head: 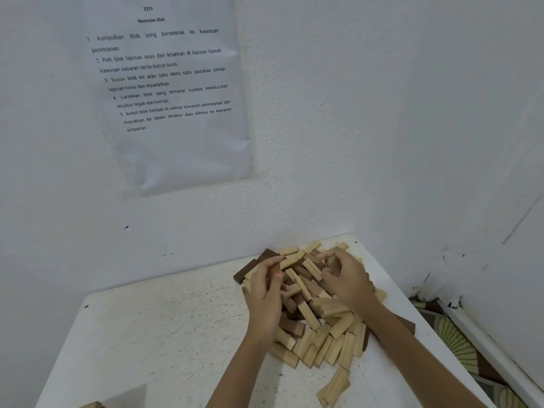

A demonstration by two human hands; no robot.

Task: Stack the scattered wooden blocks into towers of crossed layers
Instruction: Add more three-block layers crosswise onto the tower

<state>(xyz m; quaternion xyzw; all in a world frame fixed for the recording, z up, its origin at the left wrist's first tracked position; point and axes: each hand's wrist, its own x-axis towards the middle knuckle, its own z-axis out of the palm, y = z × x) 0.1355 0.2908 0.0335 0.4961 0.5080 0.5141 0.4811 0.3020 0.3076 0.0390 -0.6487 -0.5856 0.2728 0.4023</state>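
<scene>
Nearest the camera, a couple of stray light blocks (334, 387) lie side by side just in front of the block pile (321, 334), apart from its near edge. Well to the left of the pile, a brown wooden corner (92, 404) pokes in at the frame border, too cropped to identify. The pile is a loose heap of light and dark wooden blocks on the white table (147, 334), pointing every way, with no crossed layer and no tower in view. Both forearms reach over the pile's near edge. The left hand (265, 295) sits on the pile's left flank with fingers curled in against the blocks, and whether it grips one or only rakes cannot be told. The right hand (347, 278) is on the pile's far-right top with fingers bent claw-like, and a hold is equally unclear. A dark block (245, 270) sticks out at the pile's far-left edge, just beyond the left hand. Behind the pile is the white wall, and high above and to the left an instruction sheet (176, 92) is taped up. A patterned floor (459, 340) shows right of the pile, below the table edge. The step is judged to be gathering and sorting, with stacking not yet started. The next move calls for pulling out a few same-length blocks, laying them parallel and flush on the bare table left of the pile as a base, then crossing the next layer over them.
</scene>
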